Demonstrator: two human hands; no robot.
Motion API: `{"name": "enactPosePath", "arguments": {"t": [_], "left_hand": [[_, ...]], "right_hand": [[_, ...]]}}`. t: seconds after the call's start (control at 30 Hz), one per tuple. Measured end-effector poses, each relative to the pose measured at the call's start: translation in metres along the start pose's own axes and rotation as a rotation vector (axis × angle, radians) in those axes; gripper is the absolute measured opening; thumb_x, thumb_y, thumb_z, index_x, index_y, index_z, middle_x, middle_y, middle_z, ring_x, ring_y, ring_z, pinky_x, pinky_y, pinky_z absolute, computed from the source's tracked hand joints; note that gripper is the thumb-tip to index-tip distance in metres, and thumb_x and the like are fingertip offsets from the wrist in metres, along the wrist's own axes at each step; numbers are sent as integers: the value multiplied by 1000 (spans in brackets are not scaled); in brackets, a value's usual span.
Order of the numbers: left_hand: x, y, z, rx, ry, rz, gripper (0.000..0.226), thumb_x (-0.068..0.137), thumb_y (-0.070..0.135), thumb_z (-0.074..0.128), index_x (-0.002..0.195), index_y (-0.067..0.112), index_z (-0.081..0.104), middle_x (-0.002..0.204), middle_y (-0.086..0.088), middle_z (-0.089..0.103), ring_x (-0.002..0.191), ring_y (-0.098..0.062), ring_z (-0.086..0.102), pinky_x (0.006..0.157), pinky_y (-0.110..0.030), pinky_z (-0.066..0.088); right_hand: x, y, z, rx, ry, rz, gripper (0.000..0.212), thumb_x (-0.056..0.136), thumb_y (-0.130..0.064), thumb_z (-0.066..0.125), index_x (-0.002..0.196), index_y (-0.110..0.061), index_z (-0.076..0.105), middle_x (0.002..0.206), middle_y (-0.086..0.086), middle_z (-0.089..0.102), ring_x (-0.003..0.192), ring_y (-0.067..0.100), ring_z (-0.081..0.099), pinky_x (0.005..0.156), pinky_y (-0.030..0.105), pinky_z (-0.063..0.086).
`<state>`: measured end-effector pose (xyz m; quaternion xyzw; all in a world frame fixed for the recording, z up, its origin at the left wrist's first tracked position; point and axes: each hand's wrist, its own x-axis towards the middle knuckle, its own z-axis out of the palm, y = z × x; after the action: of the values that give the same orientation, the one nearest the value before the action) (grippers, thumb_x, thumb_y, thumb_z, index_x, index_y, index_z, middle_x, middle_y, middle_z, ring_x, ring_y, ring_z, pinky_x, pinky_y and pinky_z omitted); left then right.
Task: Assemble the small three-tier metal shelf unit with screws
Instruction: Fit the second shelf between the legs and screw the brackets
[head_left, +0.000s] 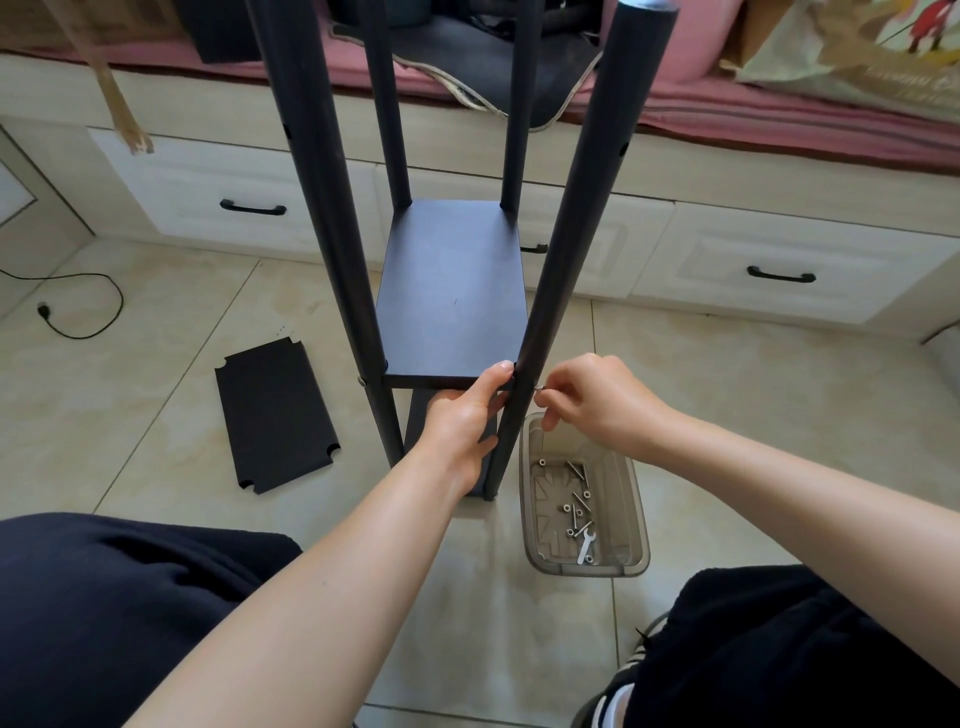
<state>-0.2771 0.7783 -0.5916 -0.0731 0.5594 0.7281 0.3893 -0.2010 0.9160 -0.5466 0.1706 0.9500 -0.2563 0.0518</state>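
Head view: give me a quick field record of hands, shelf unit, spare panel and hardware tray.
left hand: grips the front right corner of the dark shelf panel
right hand: pinches a small silver screw at the front right black metal post
spare black notched panel: flat on the tiled floor, left of the unit
clear plastic tray: on the floor, right of the unit
tray contents: loose screws, nuts, small silver wrench

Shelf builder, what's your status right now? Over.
Left hand grips shelf corner at near-right post. Right hand pinches screw at post. Spare panel on floor; hardware bin beside post, nothing blocking.
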Motion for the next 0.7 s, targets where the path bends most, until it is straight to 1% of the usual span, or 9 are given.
{"name": "enactPosePath", "arguments": {"t": [0.1,0.2,0.3,0.37,0.43,0.53,0.63,0.67,0.7], "left_hand": [[0,0,0,-2,2,-4,40,88,36,74,119,11,68,105,0,77,105,-12,68,92,-47,38],[-1,-1,0,-1,-4,-10,36,89,35,74,116,11,70,103,1,78,103,-11,68,92,-47,37],[-2,0,1,2,3,-14,33,89,35,74,113,12,71,100,3,78,97,-7,69,88,-44,38],[-3,0,2,10,8,-16,32,89,35,74,111,13,72,99,3,78,97,-6,69,87,-44,38],[-3,0,1,19,4,-17,32,89,36,74,111,13,72,99,3,78,99,-7,68,87,-44,38],[-3,1,1,18,-6,-21,36,89,36,74,115,12,71,100,2,78,101,-7,68,88,-44,37],[-4,1,1,15,-9,-21,36,88,37,74,114,12,71,99,2,78,100,-7,68,88,-44,38],[-4,1,1,13,-7,-23,33,88,36,74,111,12,71,98,3,78,101,-8,68,90,-45,38],[-4,1,1,11,-6,-25,30,88,36,75,108,14,72,97,3,78,101,-9,68,93,-46,39]], "right_hand": [[-2,-2,-1,4,3,-1,28,97,-25,55,73,-17,67,69,-14,72,66,-2,60,68,34,51],[-5,-4,-2,-14,2,-12,28,99,-26,53,77,-17,66,74,-12,73,77,12,65,71,35,52],[-9,-7,-5,-216,40,-59,31,102,-34,48,84,-18,67,81,-10,73,83,20,65,64,32,42],[-9,-10,-6,-402,78,-121,32,103,-40,43,93,-20,67,86,-9,72,87,22,64,68,33,43],[-8,-13,-7,-489,103,-161,32,104,-42,41,99,-23,66,87,-7,71,89,22,65,72,35,47],[-7,-13,-10,-371,84,-121,26,102,-40,48,103,-26,69,84,-9,72,89,19,64,65,31,41],[-6,-12,-7,-328,66,-97,22,99,-38,54,99,-25,72,80,-10,72,85,18,65,62,30,39],[-5,-10,-6,-242,55,-68,21,98,-35,56,94,-23,73,77,-10,72,82,18,65,61,31,41],[-3,-9,-6,-75,29,-5,21,96,-31,60,88,-18,74,73,-9,73,77,18,65,61,30,44]]}}
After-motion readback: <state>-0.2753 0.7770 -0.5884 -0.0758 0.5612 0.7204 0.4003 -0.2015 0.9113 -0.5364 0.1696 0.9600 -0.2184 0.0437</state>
